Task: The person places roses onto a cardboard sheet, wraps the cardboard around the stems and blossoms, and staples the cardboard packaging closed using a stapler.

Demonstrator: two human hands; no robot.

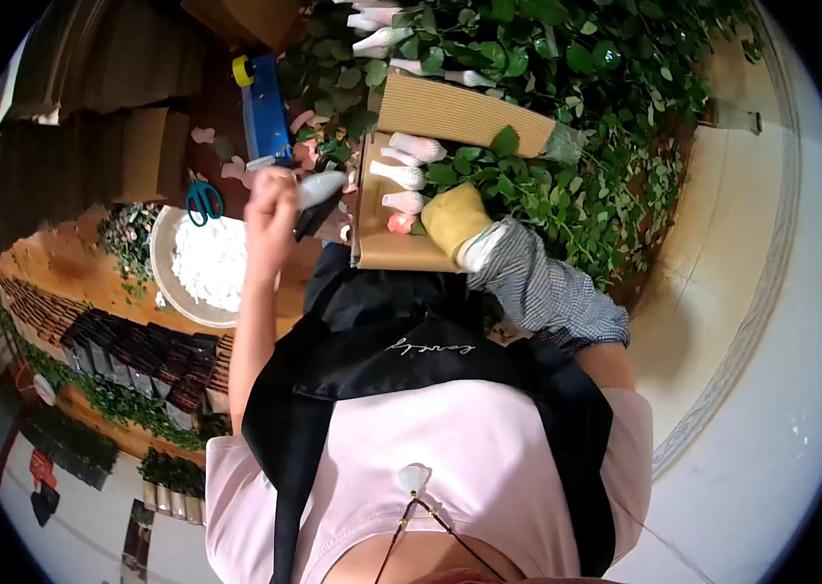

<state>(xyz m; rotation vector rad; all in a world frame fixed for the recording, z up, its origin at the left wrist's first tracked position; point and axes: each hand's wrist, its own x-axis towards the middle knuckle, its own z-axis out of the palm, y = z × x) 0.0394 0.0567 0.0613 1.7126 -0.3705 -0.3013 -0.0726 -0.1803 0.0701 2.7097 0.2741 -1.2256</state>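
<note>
well, looking down from the head camera, the left hand is bare and clenched in a loose fist, pinching a pale, cone-shaped sleeve that sticks out toward the middle, a bit blurred. the right hand wears a yellow glove, with a checked oversleeve up the forearm; it sits over the leafy stems at the edge of the brown cardboard, and i cannot tell whether its fingers are gripping a stem. just beside that glove lies an uncovered coral bloom, and beyond it a row of white-wrapped heads rests on the same cardboard, leaves pointing to the right. a corrugated strip lies slanted across, past the row, with more greenery spread beside it. over on the left, a round basket holds a heap of white pieces, with teal scissors at its rim. farther up stands a blue tape dispenser with a yellow roll at its far end, loose petals scattered near it
</note>
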